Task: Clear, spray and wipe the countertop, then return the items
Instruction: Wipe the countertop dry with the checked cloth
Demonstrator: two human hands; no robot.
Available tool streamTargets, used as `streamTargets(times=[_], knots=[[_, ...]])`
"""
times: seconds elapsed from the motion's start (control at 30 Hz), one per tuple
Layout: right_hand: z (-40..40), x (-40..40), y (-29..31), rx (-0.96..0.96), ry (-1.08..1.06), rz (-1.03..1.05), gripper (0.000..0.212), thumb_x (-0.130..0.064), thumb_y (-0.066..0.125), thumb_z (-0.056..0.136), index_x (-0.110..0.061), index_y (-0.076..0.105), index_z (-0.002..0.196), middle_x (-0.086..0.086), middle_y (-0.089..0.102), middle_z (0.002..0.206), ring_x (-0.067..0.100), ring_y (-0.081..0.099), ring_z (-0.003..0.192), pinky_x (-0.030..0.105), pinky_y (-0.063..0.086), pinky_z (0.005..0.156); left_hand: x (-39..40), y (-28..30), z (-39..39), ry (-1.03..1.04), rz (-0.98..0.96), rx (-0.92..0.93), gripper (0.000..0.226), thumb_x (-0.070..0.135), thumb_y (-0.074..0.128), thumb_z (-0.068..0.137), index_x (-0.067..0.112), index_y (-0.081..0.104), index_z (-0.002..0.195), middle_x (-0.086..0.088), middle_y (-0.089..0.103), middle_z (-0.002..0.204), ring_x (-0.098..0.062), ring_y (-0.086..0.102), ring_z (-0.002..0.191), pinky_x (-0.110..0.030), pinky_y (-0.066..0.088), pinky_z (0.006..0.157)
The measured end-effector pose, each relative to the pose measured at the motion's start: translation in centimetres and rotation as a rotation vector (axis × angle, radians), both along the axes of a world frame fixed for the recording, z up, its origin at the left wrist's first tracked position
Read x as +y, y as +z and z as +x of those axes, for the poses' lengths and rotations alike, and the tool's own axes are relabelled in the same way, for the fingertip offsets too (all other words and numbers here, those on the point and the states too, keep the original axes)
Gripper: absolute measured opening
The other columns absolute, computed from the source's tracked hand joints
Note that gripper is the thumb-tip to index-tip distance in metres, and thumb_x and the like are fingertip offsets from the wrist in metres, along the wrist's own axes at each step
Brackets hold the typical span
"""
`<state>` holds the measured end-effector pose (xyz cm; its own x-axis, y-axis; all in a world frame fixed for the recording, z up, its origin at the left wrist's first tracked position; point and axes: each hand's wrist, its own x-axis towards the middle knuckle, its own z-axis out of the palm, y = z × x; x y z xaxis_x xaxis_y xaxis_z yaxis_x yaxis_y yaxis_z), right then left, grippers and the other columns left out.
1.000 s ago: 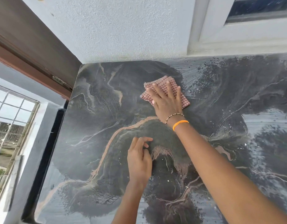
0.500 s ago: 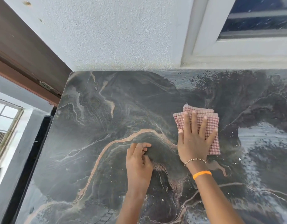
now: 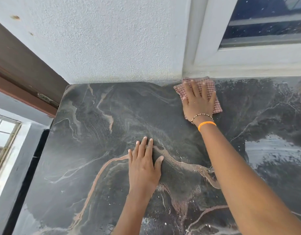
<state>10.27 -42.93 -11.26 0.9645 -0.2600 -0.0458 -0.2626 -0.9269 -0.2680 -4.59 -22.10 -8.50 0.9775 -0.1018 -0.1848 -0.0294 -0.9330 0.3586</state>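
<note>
- Your right hand [image 3: 198,103] lies flat on the checked cloth [image 3: 212,89], fingers straight and slightly spread, pressing it onto the desk [image 3: 98,133].
- The cloth is folded, red-and-white checked, and sits at the desk's far edge, touching the base of the window frame [image 3: 248,65] just where it meets the textured wall [image 3: 112,44].
- Your right wrist carries a beaded bracelet [image 3: 201,116] and, just below it, an orange band [image 3: 207,125].
- Your left hand [image 3: 143,164] rests palm down on the bare dark marble, nearer you than the cloth and to its left, fingers straight and close together, thumb out to the side, holding nothing.
- To the right of the cloth, the desk shows wet streaks [image 3: 271,148] and pale specks.
</note>
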Motion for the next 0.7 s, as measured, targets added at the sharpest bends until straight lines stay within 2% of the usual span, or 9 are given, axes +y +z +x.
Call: streamTargets(times=[0.1, 0.2, 0.37, 0.47, 0.53, 0.67, 0.7], knots=[[-3.2, -2.7, 0.1, 0.018, -0.228, 0.010, 0.055, -0.032, 0.032, 0.095, -0.033, 0.014, 0.147, -0.008, 0.012, 0.158, 0.029, 0.008, 0.145, 0.060, 0.006, 0.112, 0.2, 0.1, 0.2, 0.008, 0.000, -0.025, 0.052, 0.043, 0.033, 0.095, 0.027, 0.024, 0.145, 0.008, 0.019, 0.154, -0.016, 0.013, 0.143, -0.035, -0.003, 0.116], [-6.5, -0.8, 0.1, 0.022, -0.286, 0.003, 0.057, -0.033, 0.033, 0.094, -0.031, 0.013, 0.148, -0.005, 0.013, 0.158, 0.030, 0.007, 0.145, 0.061, 0.005, 0.110, 0.4, 0.2, 0.5, -0.010, -0.006, -0.033, 0.047, 0.032, 0.031, 0.098, 0.027, 0.025, 0.145, 0.008, 0.021, 0.154, -0.017, 0.014, 0.143, -0.037, 0.000, 0.117], [-6.7, 6.8, 0.1, -0.009, 0.024, -0.041, 0.060, -0.036, 0.035, 0.092, -0.030, 0.013, 0.148, -0.001, 0.016, 0.158, 0.033, 0.012, 0.144, 0.062, 0.007, 0.108, 0.5, 0.5, 0.6, -0.027, -0.030, -0.034, 0.048, 0.011, 0.037, 0.096, 0.022, 0.033, 0.142, 0.004, 0.030, 0.151, -0.021, 0.023, 0.141, -0.038, 0.003, 0.116], [-2.3, 11.4, 0.4, -0.026, 0.274, -0.041, 0.058, -0.036, 0.036, 0.093, -0.029, 0.016, 0.147, -0.002, 0.016, 0.157, 0.032, 0.013, 0.143, 0.062, 0.007, 0.109, 0.5, 1.3, 0.8, -0.057, 0.008, -0.028, 0.057, -0.005, 0.047, 0.078, 0.016, 0.051, 0.131, -0.002, 0.050, 0.139, -0.028, 0.046, 0.128, -0.052, 0.025, 0.109], [1.1, 13.2, 0.7, -0.014, 0.362, -0.037, 0.057, -0.035, 0.035, 0.094, -0.029, 0.015, 0.147, -0.003, 0.015, 0.157, 0.031, 0.010, 0.144, 0.063, 0.005, 0.109, 0.5, 1.6, 0.9, -0.060, 0.037, -0.032, 0.059, -0.004, 0.047, 0.069, 0.016, 0.058, 0.124, -0.002, 0.057, 0.131, -0.028, 0.055, 0.119, -0.056, 0.031, 0.103], [4.6, 13.1, 1.1, -0.026, 0.327, -0.029, 0.054, -0.031, 0.038, 0.093, -0.028, 0.022, 0.144, -0.003, 0.021, 0.155, 0.031, 0.013, 0.142, 0.061, 0.010, 0.111, 0.2, 1.8, 1.4, -0.019, 0.076, 0.015, 0.057, 0.001, 0.051, 0.080, 0.024, 0.049, 0.133, 0.006, 0.047, 0.140, -0.020, 0.047, 0.127, -0.049, 0.009, 0.113], [4.4, 12.7, 1.1, -0.033, 0.309, -0.023, 0.054, -0.030, 0.038, 0.092, -0.028, 0.023, 0.144, -0.003, 0.022, 0.154, 0.031, 0.014, 0.142, 0.061, 0.010, 0.111, 0.0, 1.9, 1.4, -0.010, 0.092, 0.003, 0.055, 0.004, 0.053, 0.081, 0.023, 0.049, 0.132, 0.005, 0.048, 0.139, -0.021, 0.049, 0.125, -0.050, 0.008, 0.113]])
